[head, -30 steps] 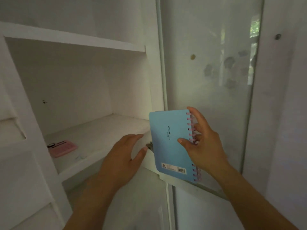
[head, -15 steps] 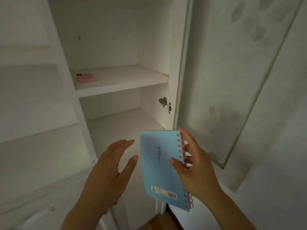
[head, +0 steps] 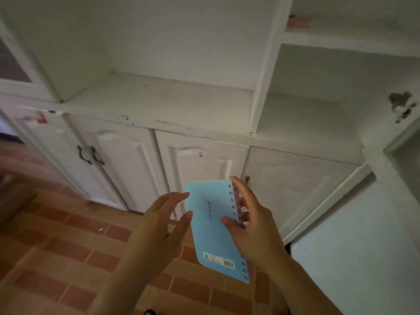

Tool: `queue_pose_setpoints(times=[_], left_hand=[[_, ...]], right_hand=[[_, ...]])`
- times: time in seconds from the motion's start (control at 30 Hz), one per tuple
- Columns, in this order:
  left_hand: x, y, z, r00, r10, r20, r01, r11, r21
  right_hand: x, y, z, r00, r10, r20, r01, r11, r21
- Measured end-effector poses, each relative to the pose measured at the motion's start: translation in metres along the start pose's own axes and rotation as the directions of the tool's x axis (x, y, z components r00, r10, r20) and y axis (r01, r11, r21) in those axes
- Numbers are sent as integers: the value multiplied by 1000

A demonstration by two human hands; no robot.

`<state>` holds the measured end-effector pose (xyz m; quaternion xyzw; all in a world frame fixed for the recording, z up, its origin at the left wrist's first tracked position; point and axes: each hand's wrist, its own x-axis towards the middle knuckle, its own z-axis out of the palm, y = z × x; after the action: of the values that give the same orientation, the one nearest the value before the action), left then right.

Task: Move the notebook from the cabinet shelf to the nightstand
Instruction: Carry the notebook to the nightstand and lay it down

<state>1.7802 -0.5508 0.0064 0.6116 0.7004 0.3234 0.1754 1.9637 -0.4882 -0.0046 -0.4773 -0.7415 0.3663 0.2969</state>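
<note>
One light-blue notebook [head: 213, 226], pink spiral binding, barcode sticker, in right hand [head: 254, 230].

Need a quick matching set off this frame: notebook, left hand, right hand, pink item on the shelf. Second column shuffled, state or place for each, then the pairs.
Column 1
1. notebook
2. left hand
3. right hand
4. pink item

Column 2
A. open, fingers spread, beside the blue cover, holding nothing
B. lying on an upper cabinet shelf, top right of the view
C. light blue, held over the tiled floor, off the shelf
D. gripping the spiral-bound edge, thumb across the cover

Pairs: 1-C, 2-A, 3-D, 4-B
</note>
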Motion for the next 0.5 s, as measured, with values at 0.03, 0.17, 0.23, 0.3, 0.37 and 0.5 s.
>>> queue_pose_setpoints(times=[0.03, 0.17, 0.23, 0.3, 0.37, 0.5], left_hand=[[-11, -11, -6, 999, -37, -23, 37, 999, 6], [-68, -60, -33, 973, -215, -86, 220, 974, 49], [-98, -83, -54, 938, -319, -132, 327, 944, 43], [-127, -101, -80, 898, -403, -174, 413, 910, 24], [-153, -122, -107, 856, -470, -217, 485, 874, 20], [-208, -173, -164, 799, -516, -310, 549, 836, 24]], right_hand=[[1, -7, 11, 999, -16, 37, 15, 1000, 6], [0, -40, 60, 977, -73, 199, 70, 997, 23], [-3, -62, 91, 951, -113, 287, 114, 993, 12], [-8, -88, 128, 917, -159, 366, 168, 986, 6], [-16, -115, 168, 884, -205, 420, 220, 975, 13], [-35, -173, 248, 819, -310, 483, 313, 947, 78]])
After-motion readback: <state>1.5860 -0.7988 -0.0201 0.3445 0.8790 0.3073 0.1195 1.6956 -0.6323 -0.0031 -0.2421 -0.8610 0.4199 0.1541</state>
